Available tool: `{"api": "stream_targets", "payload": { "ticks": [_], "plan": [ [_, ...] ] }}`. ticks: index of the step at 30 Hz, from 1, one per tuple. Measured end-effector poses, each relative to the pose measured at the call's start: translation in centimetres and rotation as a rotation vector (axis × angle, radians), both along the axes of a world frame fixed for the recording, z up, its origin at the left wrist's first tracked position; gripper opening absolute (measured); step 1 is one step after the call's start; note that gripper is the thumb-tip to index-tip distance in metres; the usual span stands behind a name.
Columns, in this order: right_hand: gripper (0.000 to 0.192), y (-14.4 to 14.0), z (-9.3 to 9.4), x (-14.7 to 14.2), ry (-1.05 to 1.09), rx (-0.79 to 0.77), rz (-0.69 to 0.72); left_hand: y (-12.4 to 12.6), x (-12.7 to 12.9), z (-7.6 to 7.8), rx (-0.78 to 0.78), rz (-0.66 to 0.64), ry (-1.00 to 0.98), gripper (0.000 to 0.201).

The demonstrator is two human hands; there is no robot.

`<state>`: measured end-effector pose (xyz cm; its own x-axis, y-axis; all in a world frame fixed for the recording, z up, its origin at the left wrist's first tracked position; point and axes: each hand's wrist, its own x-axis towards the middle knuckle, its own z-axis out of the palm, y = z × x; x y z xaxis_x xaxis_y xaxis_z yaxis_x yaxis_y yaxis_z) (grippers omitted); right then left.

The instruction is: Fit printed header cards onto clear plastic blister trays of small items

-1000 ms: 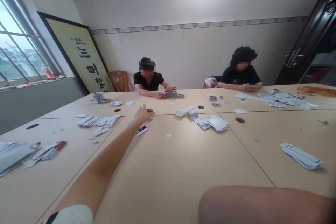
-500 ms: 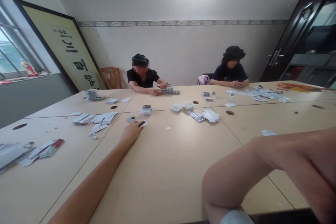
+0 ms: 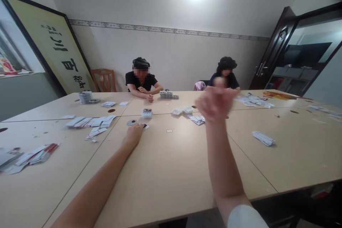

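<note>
My left hand lies knuckles-up on the pale table, arm stretched far forward. Its fingertips press the near edge of a small dark-printed card that lies flat. A grey round disc sits just left of the fingers, and a short stack of cards stands a little beyond. My right hand is raised in the air above the table's middle. It is blurred, with the fingers loosely curled, and I see nothing in it.
White cards lie fanned at left, in a red-edged pile at the near left, at centre and at right. Two people sit across the table with their own cards. A dark door stands open at right.
My left hand drew back from the card stack to the single card nearer me. My right arm swung up from lying across the table's near edge, and the view turned right.
</note>
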<state>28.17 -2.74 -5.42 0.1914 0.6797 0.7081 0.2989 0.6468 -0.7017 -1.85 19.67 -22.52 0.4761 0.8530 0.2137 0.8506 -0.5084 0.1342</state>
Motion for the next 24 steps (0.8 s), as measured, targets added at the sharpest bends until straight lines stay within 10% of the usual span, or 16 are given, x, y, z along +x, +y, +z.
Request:
{"api": "stream_targets", "payload": {
  "ticks": [4, 11, 24],
  "plan": [
    [0.030, 7.5, -3.9, -4.2, -0.186, -0.178, -0.319, 0.1, 0.0, 0.2, 0.030, 0.032, -0.005, 0.030],
    [0.032, 11.4, -16.1, -4.2, -0.577, -0.422, -0.607, -1.6, -0.1, 1.1, 0.272, 0.066, -0.175, 0.025],
    [0.036, 20.0, -19.2, 0.8, -0.872, -0.587, -0.768, -3.3, 0.3, 0.2, 0.617, -0.066, -0.315, 0.021]
  ]
}}
